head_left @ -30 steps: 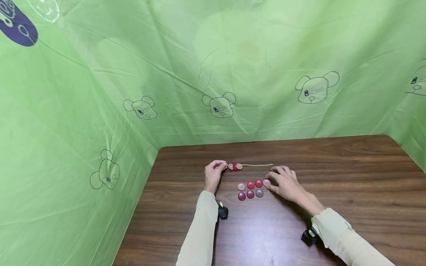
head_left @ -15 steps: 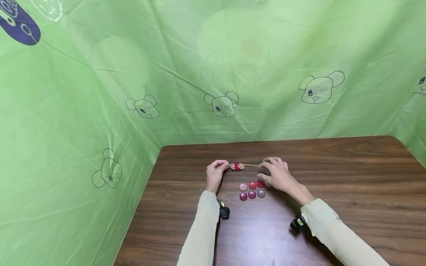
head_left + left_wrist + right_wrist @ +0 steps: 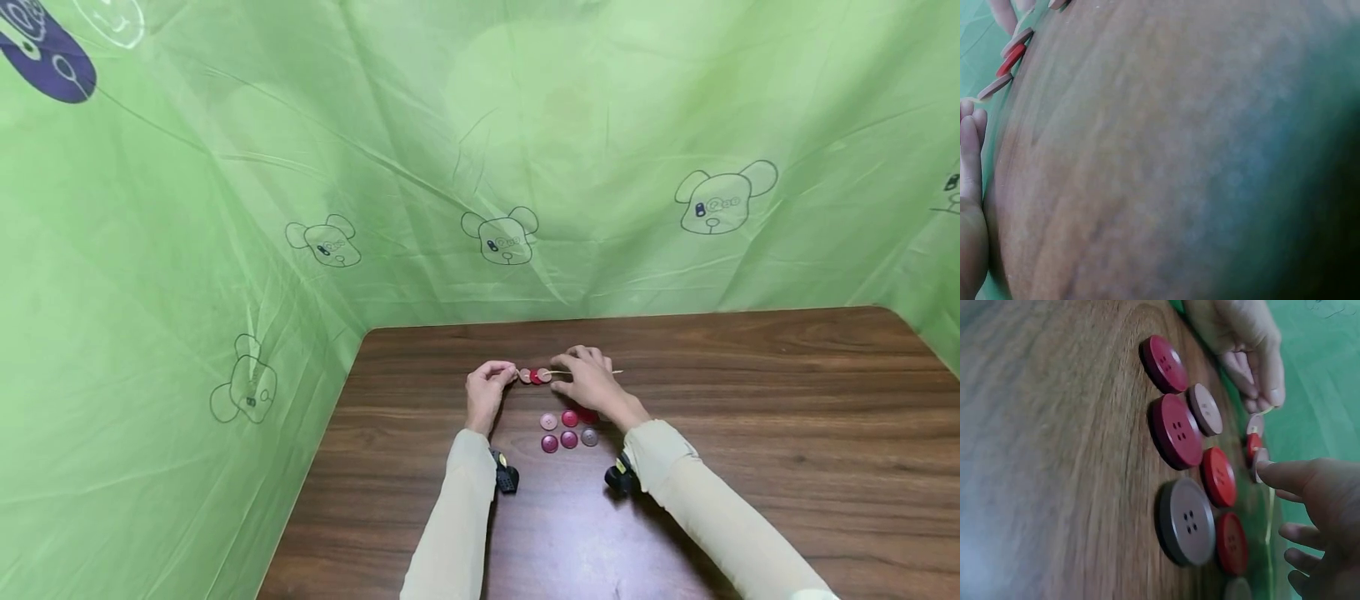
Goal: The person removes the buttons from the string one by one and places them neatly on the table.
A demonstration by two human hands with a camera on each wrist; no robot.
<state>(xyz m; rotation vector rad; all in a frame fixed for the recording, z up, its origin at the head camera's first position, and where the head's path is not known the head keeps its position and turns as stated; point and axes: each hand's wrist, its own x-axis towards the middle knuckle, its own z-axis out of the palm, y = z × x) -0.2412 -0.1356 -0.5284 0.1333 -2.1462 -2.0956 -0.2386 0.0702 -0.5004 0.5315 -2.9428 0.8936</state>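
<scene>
My left hand pinches the left end of a thin yellow string between thumb and fingertips. Threaded on the string is a short row: a red button between two pale pink buttons, the left one nearest my left fingertips. My right hand reaches over the string from the right. In the right wrist view one of its straight digits touches the right-hand pale pink button, while the other fingers are spread apart and loosely bent. The string's free end sticks out beyond the right hand.
Loose buttons lie in two rows nearer the body: a pale pink button, red buttons, dark magenta buttons and a grey button. My right forearm partly hides the back row. The wooden table meets green cloth behind.
My right hand has left the pale pink button at the right end of the loose back row and moved left over the string to the threaded buttons. The left hand keeps its pinch.
</scene>
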